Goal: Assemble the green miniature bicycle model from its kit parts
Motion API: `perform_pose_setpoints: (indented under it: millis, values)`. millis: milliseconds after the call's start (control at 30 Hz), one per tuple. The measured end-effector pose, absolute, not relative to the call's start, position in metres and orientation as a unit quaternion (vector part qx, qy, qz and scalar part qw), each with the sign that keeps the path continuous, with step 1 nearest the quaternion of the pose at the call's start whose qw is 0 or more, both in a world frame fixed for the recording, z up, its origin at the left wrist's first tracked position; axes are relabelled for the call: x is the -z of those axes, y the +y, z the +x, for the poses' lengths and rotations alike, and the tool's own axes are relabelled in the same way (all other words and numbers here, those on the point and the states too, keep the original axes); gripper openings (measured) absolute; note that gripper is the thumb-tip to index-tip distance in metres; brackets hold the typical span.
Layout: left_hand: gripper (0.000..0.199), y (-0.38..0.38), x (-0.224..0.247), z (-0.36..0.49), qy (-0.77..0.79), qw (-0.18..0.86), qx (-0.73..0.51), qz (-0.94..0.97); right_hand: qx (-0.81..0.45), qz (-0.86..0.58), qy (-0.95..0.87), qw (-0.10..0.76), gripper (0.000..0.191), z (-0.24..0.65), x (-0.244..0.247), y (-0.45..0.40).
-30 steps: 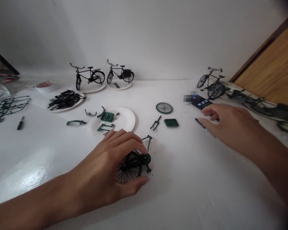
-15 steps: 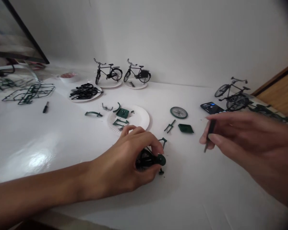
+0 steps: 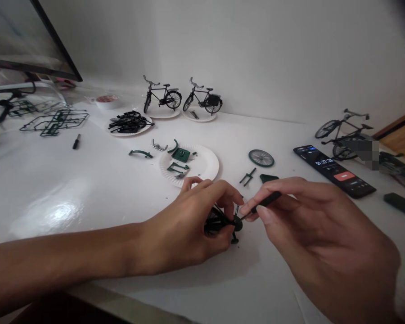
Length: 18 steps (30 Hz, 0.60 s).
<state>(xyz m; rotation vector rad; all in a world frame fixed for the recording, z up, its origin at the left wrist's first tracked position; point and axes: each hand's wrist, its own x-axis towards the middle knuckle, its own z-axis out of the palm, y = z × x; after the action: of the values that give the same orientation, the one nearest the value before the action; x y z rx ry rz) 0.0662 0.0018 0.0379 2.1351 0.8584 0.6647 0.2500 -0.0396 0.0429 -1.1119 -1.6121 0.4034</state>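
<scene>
My left hand (image 3: 192,222) pinches a dark green model bicycle assembly (image 3: 237,223) between thumb and fingers, low over the table. Its rounded green end and a small pedal-like piece stick out past the fingertips; much of the rest is hidden under the palm. Between thumb and fingers of my right hand (image 3: 327,229) is a small black screwdriver (image 3: 269,200), tilted, its tip meeting or very close to the rounded end. Just beyond the hands lie a green fork (image 3: 248,177), a spoked wheel (image 3: 261,158) and a green panel (image 3: 268,178), partly covered by my right hand.
A paper plate (image 3: 209,164) carries small green parts. Behind it are a plate of black parts (image 3: 130,123) and two finished model bicycles (image 3: 162,99). At right, a phone (image 3: 335,171) lies near another model bicycle (image 3: 342,130). Green sprues (image 3: 54,122) and a second screwdriver (image 3: 76,141) are left.
My right hand has moved left with the screwdriver, bringing its tip to the assembly in my left hand. The camera view has shifted slightly, and more of the phone shows.
</scene>
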Motion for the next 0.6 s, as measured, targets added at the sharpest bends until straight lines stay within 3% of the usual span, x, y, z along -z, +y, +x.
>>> perform_pose_setpoints:
  millis: [600]
  values:
    - [0.024,0.0026,-0.0347,0.0666,0.321,0.377,-0.263,0.828,-0.153,-0.443,-0.708,0.528,0.031,0.2522,-0.0364,-0.0371]
